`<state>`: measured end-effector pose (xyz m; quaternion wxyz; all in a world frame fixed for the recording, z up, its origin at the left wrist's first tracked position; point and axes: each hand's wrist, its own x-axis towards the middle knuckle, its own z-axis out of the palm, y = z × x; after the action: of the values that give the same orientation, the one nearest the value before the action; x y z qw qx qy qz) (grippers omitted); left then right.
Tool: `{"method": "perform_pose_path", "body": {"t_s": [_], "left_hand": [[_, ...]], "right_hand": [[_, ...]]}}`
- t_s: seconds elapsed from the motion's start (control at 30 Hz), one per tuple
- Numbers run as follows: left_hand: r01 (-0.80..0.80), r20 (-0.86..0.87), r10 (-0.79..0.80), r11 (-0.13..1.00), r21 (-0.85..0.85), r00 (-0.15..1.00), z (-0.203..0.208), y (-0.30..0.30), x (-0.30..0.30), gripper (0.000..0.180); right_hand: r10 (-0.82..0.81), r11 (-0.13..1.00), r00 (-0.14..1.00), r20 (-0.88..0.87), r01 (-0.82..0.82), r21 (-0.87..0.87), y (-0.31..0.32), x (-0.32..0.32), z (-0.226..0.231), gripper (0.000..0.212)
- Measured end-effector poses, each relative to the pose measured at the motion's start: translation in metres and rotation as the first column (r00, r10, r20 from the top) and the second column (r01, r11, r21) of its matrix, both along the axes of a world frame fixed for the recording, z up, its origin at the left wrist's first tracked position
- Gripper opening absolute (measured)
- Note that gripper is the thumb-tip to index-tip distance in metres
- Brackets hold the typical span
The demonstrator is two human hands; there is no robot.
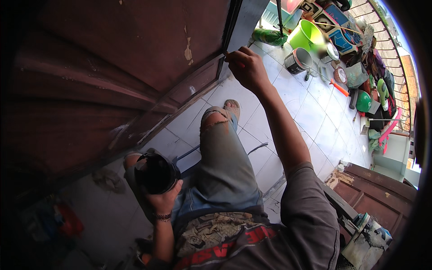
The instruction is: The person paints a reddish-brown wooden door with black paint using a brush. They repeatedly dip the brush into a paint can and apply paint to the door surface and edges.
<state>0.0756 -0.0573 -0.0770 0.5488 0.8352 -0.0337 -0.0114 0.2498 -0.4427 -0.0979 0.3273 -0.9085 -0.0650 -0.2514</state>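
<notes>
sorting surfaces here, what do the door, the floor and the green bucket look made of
Door: seemingly wood under dark red-brown paint, matte; chipped patches show a pale layer and the panels are moulded. Floor: glazed white tile, likely ceramic, with grid joints and a soft sheen. Green bucket: probably plastic, bright even colour, smooth thin wall.

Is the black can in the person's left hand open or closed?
Open. The black can, held by the left hand, has no lid; its round mouth shows a dark inside. How full it is, cannot tell.
</notes>
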Motion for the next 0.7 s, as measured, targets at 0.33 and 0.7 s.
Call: {"method": "perform_pose_path", "body": {"t_s": [0.33,0.7], "left_hand": [[-0.026,0.010,0.026,1.000,-0.018,1.000,-0.008,-0.003,0.001,0.093],[0.033,-0.083,-0.035,0.999,-0.030,0.996,-0.011,-0.005,0.000,0.098]], "right_hand": [[-0.069,0.996,0.990,0.127,0.061,0.067,0.006,0.006,0.013,0.018],[0.046,0.935,0.971,0.237,0.041,-0.353,0.013,-0.011,-0.070,0.022]]}}
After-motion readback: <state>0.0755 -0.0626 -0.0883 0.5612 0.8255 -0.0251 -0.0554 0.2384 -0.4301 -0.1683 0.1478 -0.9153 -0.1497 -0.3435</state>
